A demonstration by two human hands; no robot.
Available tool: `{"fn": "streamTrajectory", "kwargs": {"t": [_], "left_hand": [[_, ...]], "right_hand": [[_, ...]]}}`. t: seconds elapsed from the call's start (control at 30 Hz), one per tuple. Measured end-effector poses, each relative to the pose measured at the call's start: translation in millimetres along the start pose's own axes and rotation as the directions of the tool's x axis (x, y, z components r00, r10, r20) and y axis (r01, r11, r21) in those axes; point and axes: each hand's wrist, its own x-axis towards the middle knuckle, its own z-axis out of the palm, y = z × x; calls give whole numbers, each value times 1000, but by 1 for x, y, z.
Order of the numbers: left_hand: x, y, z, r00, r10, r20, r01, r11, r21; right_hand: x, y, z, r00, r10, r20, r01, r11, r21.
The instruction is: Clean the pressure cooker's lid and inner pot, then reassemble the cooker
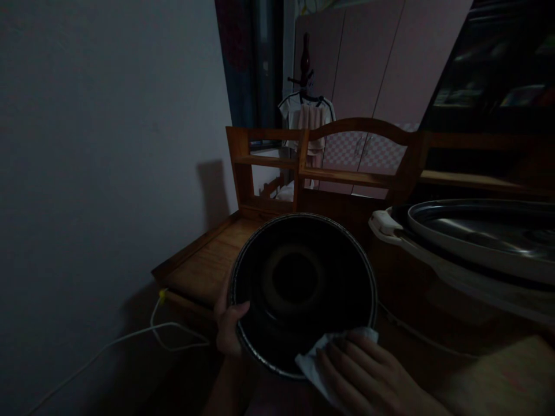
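A round, dark pot or bowl [299, 312] with a pale shiny rim is tilted so that its inside faces me. My left hand [230, 329] grips its left side, with the thumb over the rim and the other fingers behind. At the lower right of the rim, my right hand [364, 370] presses a whitish cloth or wipe [314, 367] against the vessel. The right fingers lie bent over the cloth. The dim light hides detail inside the vessel, where only a faint paler ring shows.
A wooden desk [212, 251] with a shelf rack [347, 178] stands ahead. At the right is a large white pan-like appliance [433, 260] with a glass-like lid [485, 228]. A white cord [117, 341] hangs at the left, beside the wall [108, 144]. Clothes [310, 118] hang behind.
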Motion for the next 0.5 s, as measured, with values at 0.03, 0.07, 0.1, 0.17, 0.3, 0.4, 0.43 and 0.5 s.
{"fn": "streamTrajectory", "kwargs": {"t": [0.03,0.07,0.1,0.17,0.3,0.4,0.43,0.5], "left_hand": [[-2,2,7,998,49,-26,-49,999,-19],[-4,3,13,995,86,-39,-88,996,-35],[-7,4,17,993,112,-40,-114,992,-52],[-11,3,23,989,148,-22,-149,986,-79],[-18,-1,19,971,226,83,-220,972,-78],[-22,-4,14,957,234,171,-241,970,19],[-23,-4,15,955,240,174,-253,966,59],[-24,-4,18,945,286,156,-305,945,117]], "right_hand": [[-2,5,2,1000,-8,-12,8,1000,7],[-5,9,4,1000,-7,-22,7,1000,9],[-8,12,7,1000,-7,-30,7,1000,8],[-15,15,14,1000,14,-25,-13,1000,8],[-24,13,28,996,75,-53,-73,997,39],[-28,12,37,990,123,-62,-118,990,80],[-29,12,40,989,136,-60,-130,987,97],[-33,13,45,983,177,-55,-169,977,129]]}}
